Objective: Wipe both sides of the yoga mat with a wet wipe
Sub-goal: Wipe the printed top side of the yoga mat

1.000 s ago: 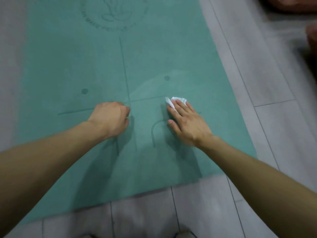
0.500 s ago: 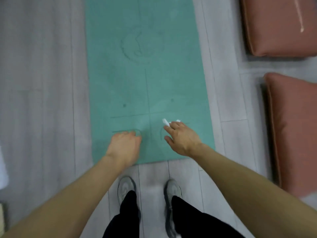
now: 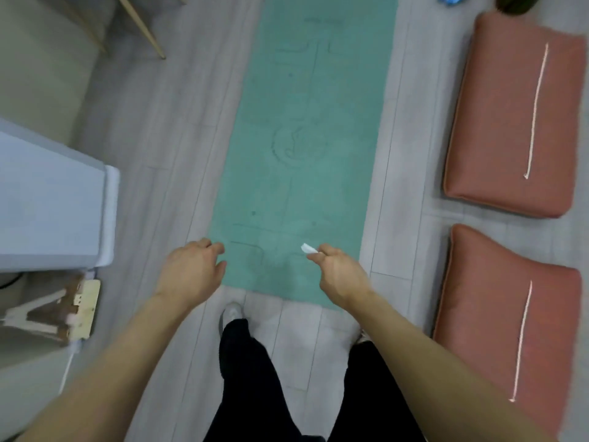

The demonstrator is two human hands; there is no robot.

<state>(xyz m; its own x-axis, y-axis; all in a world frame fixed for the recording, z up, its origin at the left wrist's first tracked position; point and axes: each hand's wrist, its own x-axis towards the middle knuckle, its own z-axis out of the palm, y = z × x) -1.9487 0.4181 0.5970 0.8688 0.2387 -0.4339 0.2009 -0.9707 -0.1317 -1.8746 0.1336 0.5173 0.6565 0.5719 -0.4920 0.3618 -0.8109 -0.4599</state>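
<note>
**A:** How are the hands placed?

**B:** Both arms reach forward and down from the bottom corners; the left hand [image 3: 190, 272] hangs palm down over the near left corner of the yoga mat [image 3: 306, 173], fingers loosely curled and holding nothing; the frame is soft, so whether it touches the mat I cannot tell; the right hand [image 3: 339, 274] is above the near right part of the mat, its thumb and fingers pinching a small white wet wipe [image 3: 308, 248] that pokes out toward the left.

**A:** Where does the mat lie?

**B:** Flat on the grey plank floor [image 3: 178, 129], running straight away from the person; it is teal, with faint printed lines and a round emblem midway; its near end sits just ahead of the person's feet.

**A:** What can be counted?

**B:** One mat; one wipe; two hands; two pink cushions [image 3: 513, 116], one beyond the other on the floor right of the mat, each with a pale stripe; one pale shoe [image 3: 232, 312] plainly seen beneath black trousers; one pale blue worktop [image 3: 47, 205] at the left.
</note>
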